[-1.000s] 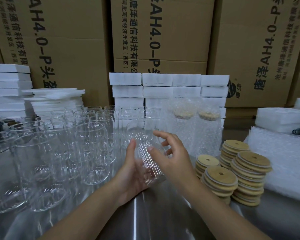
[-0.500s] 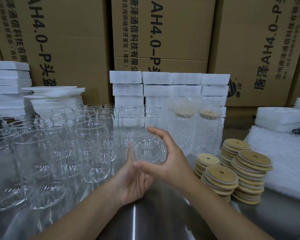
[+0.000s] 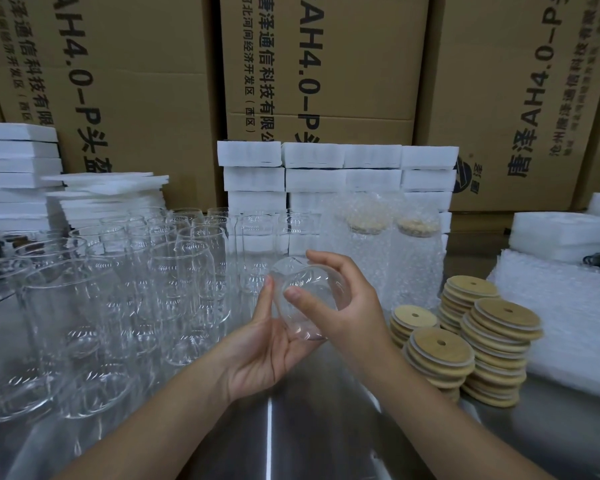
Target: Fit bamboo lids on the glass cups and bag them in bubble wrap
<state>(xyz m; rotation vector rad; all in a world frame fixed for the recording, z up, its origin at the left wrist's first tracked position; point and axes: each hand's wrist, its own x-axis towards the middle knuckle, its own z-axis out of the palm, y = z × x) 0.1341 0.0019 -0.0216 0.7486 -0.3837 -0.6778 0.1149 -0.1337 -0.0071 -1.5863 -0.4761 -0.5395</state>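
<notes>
Holding one glass cup [image 3: 309,299] in the air just above the bench [image 3: 291,427], the person is using both hands on it. The right hand [image 3: 354,306] is wrapping its grip round the upper side of the cup, thumb pressing on the near face and fingers curling over the far edge. The left hand [image 3: 264,348] is cradling it from below, palm up, with the thumb lying up along the left side of the glass. Its grip seems to be closing loosely round the underside, though the fingers are partly hiding behind the glass, so I'm only fairly sure. The cup is tipping over on its side with one round end pointing at the camera.

Off to the left, a whole crowd of empty cups [image 3: 174,271] is standing upright on the bench. Just right of the hands, stacks of bamboo lids [image 3: 440,351] are sitting near them but apart, each lid showing a small hole. Behind the lids, two bagged cups [image 3: 364,244] are standing upright in bubble wrap, with lids showing through the top. Farther right, a bubble wrap pile [image 3: 561,306] is lying flat. White foam blocks [image 3: 326,168] are sitting stacked along the back in front of printed cardboard boxes [image 3: 319,64], and foam sheets [image 3: 108,188] are piling up at the far left.
</notes>
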